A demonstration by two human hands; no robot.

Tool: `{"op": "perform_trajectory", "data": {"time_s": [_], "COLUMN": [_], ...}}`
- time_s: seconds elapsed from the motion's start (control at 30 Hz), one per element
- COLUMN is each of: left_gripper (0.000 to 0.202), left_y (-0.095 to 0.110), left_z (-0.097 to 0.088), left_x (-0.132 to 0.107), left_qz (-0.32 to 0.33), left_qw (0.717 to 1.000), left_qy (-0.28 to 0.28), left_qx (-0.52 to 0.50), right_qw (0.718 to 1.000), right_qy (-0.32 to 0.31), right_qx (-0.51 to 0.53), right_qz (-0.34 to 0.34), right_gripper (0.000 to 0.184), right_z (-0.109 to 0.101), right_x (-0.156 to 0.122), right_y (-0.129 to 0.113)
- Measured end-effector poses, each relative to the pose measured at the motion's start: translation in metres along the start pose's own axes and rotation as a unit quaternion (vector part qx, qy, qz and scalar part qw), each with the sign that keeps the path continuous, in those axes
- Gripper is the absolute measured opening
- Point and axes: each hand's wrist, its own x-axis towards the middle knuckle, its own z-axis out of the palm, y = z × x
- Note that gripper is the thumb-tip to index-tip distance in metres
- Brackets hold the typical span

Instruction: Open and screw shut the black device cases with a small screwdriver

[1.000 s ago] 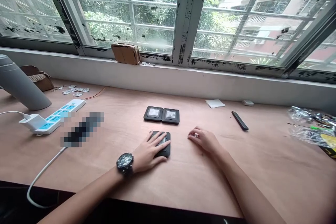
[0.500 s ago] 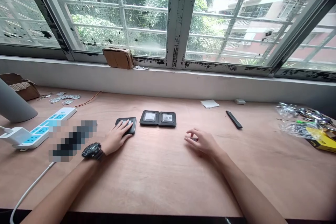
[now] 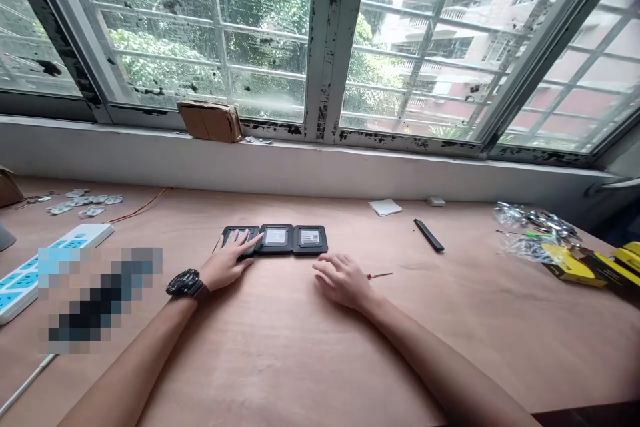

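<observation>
Head view: three black flat cases [image 3: 276, 239] lie edge to edge mid-frame on a plywood desk [image 3: 280, 360]. The left hand [image 3: 225, 263], fingers spread, presses on the leftmost case [image 3: 237, 235]; the right hand [image 3: 343, 280], fingers loosely curled, rests just beside a small red-handled screwdriver [image 3: 379, 275].

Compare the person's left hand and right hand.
The left hand lies on a black case, while the right hand rests on the wooden table. The left wrist wears a black watch; the right wrist is bare. The left fingers are spread; the right are loosely curled. Both are palm-down.
</observation>
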Motion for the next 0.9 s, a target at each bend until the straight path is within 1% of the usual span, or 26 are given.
{"op": "perform_trajectory", "data": {"time_s": [0.07, 0.13, 0.2, 0.27, 0.33, 0.4, 0.53, 0.6, 0.67, 0.77, 0.9], "left_gripper": [0.067, 0.065, 0.056, 0.049, 0.046, 0.045, 0.046, 0.046, 0.046, 0.046, 0.046], "left_y": [0.005, 0.008, 0.008, 0.008, 0.007, 0.008, 0.015, 0.021, 0.030, 0.048, 0.073], "left_z": [0.007, 0.013, 0.017, 0.019, 0.018, 0.017, 0.017, 0.019, 0.022, 0.026, 0.031], "left_x": [0.000, 0.002, 0.004, 0.006, 0.009, 0.012, 0.022, 0.028, 0.035, 0.048, 0.061], "left_qz": [0.004, 0.007, 0.005, 0.001, 0.002, 0.008, 0.026, 0.034, 0.045, 0.059, 0.074], "left_qw": [0.999, 0.998, 0.998, 0.998, 0.999, 0.999, 1.000, 0.999, 0.999, 0.998, 0.997], "left_qy": [0.024, 0.045, 0.053, 0.050, 0.044, 0.034, 0.016, 0.014, 0.011, -0.004, -0.010], "left_qx": [0.027, 0.044, 0.043, 0.031, 0.021, 0.013, -0.008, -0.014, -0.018, -0.017, 0.003], "right_qw": [1.000, 0.999, 0.997, 0.995, 0.994, 0.995, 0.993, 0.991, 0.990, 0.988, 0.987], "right_qy": [0.000, -0.014, -0.042, -0.058, -0.057, -0.057, -0.078, -0.086, -0.087, -0.083, -0.073], "right_qx": [0.003, 0.001, 0.010, 0.027, 0.039, 0.047, 0.079, 0.091, 0.101, 0.106, 0.105], "right_qz": [0.020, 0.050, 0.071, 0.081, 0.079, 0.068, 0.046, 0.045, 0.056, 0.077, 0.094], "right_gripper": [0.047, 0.064, 0.070, 0.067, 0.063, 0.061, 0.063, 0.067, 0.071, 0.075, 0.070], "right_z": [0.009, 0.019, 0.024, 0.024, 0.016, 0.002, -0.029, -0.039, -0.045, -0.044, -0.041], "right_x": [0.016, 0.028, 0.032, 0.028, 0.015, -0.002, -0.041, -0.058, -0.072, -0.088, -0.097], "right_y": [-0.005, -0.006, -0.005, -0.006, -0.013, -0.026, -0.062, -0.079, -0.093, -0.107, -0.118]}}
